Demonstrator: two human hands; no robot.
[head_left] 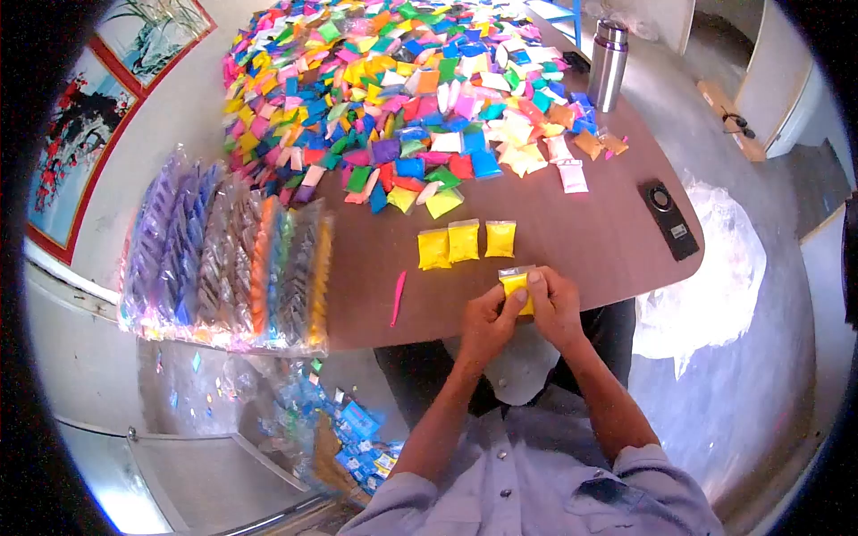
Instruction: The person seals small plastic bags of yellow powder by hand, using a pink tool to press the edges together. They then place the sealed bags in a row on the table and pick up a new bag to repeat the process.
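A small clear packet with yellow filling point(514, 280) is gripped at the table's front edge between both hands. My left hand point(489, 318) closes on its left side, thumb across the front. On the other side, my right hand point(556, 305) has its thumb pressed near the packet's top. Just beyond lie three similar yellow packets in a row: a left one point(433, 249), a middle one point(464, 241) slightly overlapping it, and a right one point(500, 238) set apart. A pink plastic stick point(398, 299) rests on the table left of my hands.
A large heap of colourful packets point(384, 98) covers the far part of the brown table point(590, 241). Bagged rows of packets point(228, 259) stand at the left edge. A steel flask point(609, 67) and a black device point(668, 219) are on the right. Blue packets point(362, 447) lie below the table.
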